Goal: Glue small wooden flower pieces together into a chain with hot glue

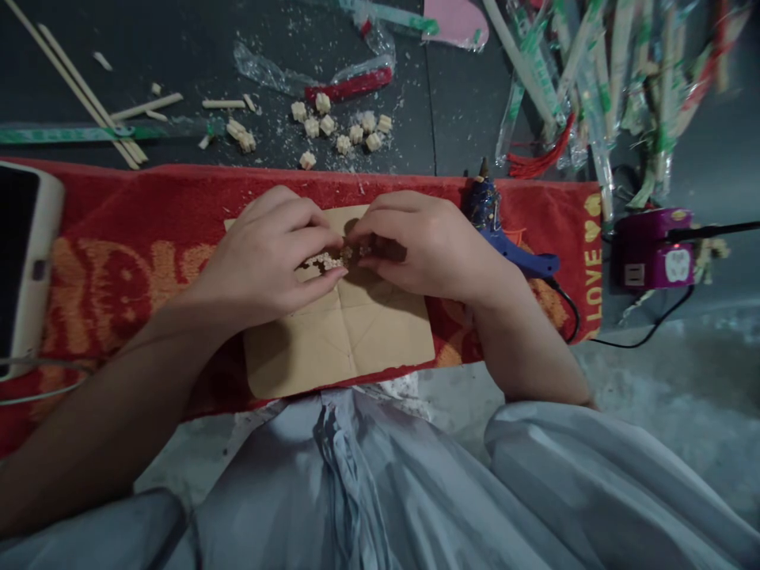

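Over a tan sheet of card (338,332) with a crease down its middle, both my hands meet at one small piece. It is a rough cluster of pale wooden bits (325,261), partly hidden by my fingers. My left hand (273,249) pinches its left part between thumb and fingers. From the other side, my right hand (421,241) closes its fingertips around the right end, where shadow hides the detail. A blue glue gun (499,233) lies just right of my right hand, nozzle pointing away from me.
A red patterned towel (131,237) lies under the card. Beyond it are small star-shaped wooden pieces (326,124), loose sticks (77,83) and wrapped chopsticks (587,71). A phone (36,269) rests at left; a purple power box (656,249) with cords sits at right.
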`<state>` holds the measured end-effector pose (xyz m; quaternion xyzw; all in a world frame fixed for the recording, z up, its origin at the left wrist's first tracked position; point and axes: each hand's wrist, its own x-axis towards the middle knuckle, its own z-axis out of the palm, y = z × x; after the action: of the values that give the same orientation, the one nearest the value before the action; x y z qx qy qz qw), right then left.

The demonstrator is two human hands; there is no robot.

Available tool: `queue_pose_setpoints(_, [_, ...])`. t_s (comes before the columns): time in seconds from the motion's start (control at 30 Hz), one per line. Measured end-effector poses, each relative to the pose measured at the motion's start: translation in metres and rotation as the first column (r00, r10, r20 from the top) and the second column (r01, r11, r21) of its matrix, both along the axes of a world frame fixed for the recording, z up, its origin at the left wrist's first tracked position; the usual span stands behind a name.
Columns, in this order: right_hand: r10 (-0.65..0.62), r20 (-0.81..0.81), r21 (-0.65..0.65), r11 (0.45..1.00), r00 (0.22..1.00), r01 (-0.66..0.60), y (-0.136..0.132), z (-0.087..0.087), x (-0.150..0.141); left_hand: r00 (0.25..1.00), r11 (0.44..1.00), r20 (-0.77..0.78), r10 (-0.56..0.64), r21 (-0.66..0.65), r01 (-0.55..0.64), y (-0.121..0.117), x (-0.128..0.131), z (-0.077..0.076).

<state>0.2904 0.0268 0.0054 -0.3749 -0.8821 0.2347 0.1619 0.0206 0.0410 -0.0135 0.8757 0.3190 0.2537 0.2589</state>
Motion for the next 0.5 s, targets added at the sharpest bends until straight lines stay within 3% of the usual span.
queue_pose_setpoints(0.27, [-0.037, 0.107, 0.023, 0.999, 0.994, 0.035, 0.0025, 0.0056, 0.0060, 0.999, 0.998, -0.047, -0.007, 0.069, 0.011, -0.0001, 0.0006, -0.0005])
queue_pose_setpoints(0.5, [-0.034, 0.048, 0.019, 0.999, 0.998, 0.033, 0.0020, 0.0084, 0.0035, 1.000, 1.000, 0.003, 0.013, -0.002, -0.013, 0.0002, 0.0002, -0.0018])
